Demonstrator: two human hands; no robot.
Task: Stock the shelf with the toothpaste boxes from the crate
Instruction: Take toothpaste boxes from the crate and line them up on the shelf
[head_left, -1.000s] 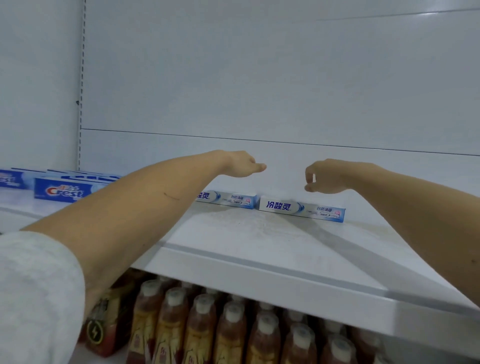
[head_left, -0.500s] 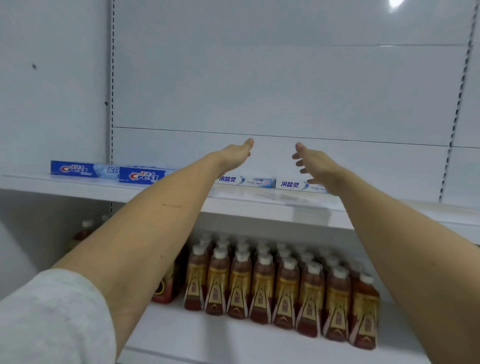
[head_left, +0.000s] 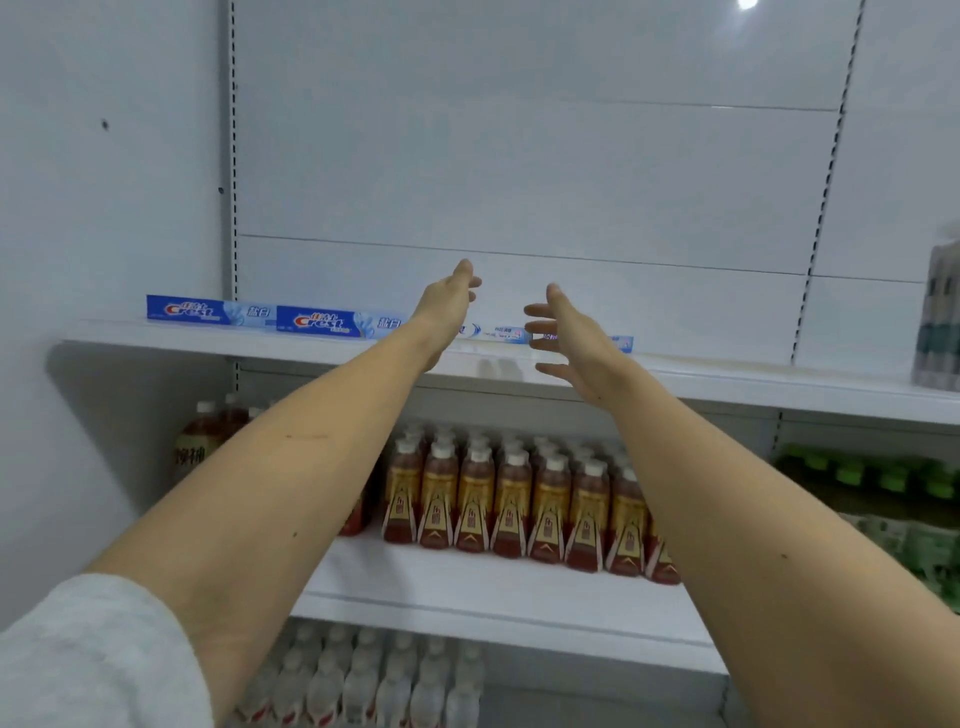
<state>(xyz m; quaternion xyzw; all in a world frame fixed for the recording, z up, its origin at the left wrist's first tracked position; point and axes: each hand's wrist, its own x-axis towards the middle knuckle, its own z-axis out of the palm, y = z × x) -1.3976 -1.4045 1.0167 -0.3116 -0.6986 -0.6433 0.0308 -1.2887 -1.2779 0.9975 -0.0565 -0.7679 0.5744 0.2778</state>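
Two blue Crest toothpaste boxes (head_left: 332, 322) lie end to end at the left of the white upper shelf (head_left: 727, 379). To their right lie two white and blue toothpaste boxes (head_left: 501, 333), partly hidden behind my hands. My left hand (head_left: 449, 301) reaches out in front of them with straight fingers and holds nothing. My right hand (head_left: 569, 332) is beside it, fingers spread, also empty. The crate is not in view.
Rows of brown drink bottles (head_left: 519, 499) fill the shelf below. Clear bottles (head_left: 374, 680) stand on the lowest shelf. Green-capped bottles (head_left: 878, 473) sit at the right, and a wrapped pack (head_left: 940, 317) stands on the upper shelf's right end.
My hands have let go of the white and blue boxes and drawn back from the shelf with fingers opened. The view has pulled away, showing the lower shelves.
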